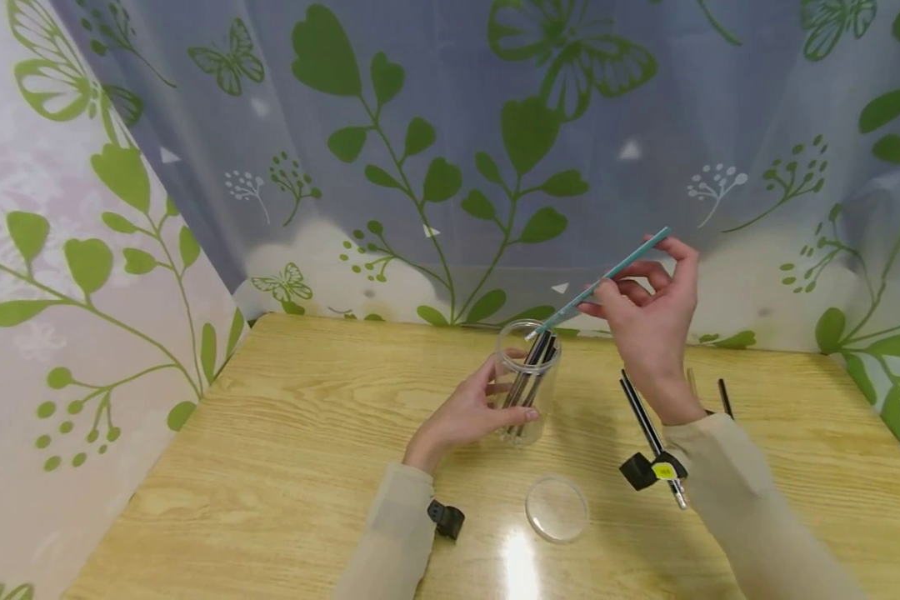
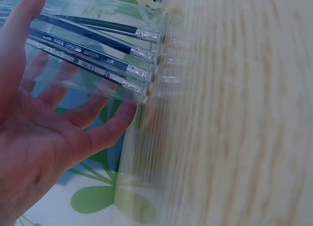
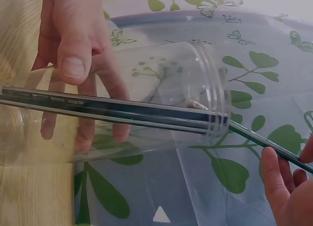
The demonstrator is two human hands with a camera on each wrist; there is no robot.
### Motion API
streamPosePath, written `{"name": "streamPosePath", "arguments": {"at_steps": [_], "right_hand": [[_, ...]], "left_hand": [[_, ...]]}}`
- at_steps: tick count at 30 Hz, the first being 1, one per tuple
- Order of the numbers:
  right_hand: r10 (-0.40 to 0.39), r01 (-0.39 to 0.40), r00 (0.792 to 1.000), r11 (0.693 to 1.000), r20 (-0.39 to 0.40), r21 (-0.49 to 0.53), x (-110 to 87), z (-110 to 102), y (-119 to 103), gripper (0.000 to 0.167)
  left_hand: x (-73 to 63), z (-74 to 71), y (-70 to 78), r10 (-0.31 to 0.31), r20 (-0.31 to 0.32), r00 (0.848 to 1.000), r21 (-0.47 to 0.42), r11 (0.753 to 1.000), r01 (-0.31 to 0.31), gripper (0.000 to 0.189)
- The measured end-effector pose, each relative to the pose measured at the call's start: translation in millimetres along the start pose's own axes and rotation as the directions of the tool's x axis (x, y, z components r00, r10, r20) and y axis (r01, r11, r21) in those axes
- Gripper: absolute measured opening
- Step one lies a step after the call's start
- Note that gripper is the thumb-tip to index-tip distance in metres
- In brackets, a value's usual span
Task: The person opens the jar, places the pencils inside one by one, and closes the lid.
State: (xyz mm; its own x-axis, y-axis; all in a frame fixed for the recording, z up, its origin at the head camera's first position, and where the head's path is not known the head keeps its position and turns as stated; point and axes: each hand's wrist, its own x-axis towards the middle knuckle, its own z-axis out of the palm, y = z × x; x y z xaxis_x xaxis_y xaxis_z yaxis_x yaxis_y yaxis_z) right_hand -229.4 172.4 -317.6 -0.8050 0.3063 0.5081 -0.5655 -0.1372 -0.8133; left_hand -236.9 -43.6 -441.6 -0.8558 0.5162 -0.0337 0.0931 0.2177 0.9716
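A clear cylindrical jar (image 1: 549, 398) stands on the table, and my left hand (image 1: 463, 413) grips its side, thumb in front and fingers behind. Inside lean several dark pencils (image 2: 93, 56), eraser ends down at the base; "HB" and "2B" are printed on two of them. My right hand (image 1: 654, 321) pinches a teal pencil (image 1: 583, 295) between thumb and fingers. That pencil slants down to the left, its eraser end just within the jar's mouth in the right wrist view.
A round clear lid (image 1: 557, 510) lies flat in front of the jar. Under the right forearm are dark pencils (image 1: 640, 408), partly hidden by the wrist camera. Farther right lies another dark pencil (image 1: 724, 398). A patterned curtain (image 1: 420, 167) hangs behind the wooden table (image 1: 330, 392).
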Motion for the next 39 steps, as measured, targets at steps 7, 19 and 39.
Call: {"name": "streamPosePath", "arguments": {"at_steps": [7,19,39], "right_hand": [[-0.026,0.029,0.997,0.999,0.075,-0.038,-1.6,9,11,0.056],[-0.023,0.045,0.986,0.990,0.165,-0.130,-8.2,16,27,0.054],[-0.055,0.167,0.945,0.930,0.323,-0.328,-17.5,7,40,0.040]], "left_hand": [[0.8,-0.6,-0.3,0.014,-0.004,1.000,0.003,1.000,-0.014,0.075],[0.9,-0.5,-1.6,0.041,0.002,0.999,-0.003,0.999,-0.041,0.075],[0.7,-0.4,-1.1,0.017,-0.006,1.000,0.018,1.000,-0.016,0.079]]}}
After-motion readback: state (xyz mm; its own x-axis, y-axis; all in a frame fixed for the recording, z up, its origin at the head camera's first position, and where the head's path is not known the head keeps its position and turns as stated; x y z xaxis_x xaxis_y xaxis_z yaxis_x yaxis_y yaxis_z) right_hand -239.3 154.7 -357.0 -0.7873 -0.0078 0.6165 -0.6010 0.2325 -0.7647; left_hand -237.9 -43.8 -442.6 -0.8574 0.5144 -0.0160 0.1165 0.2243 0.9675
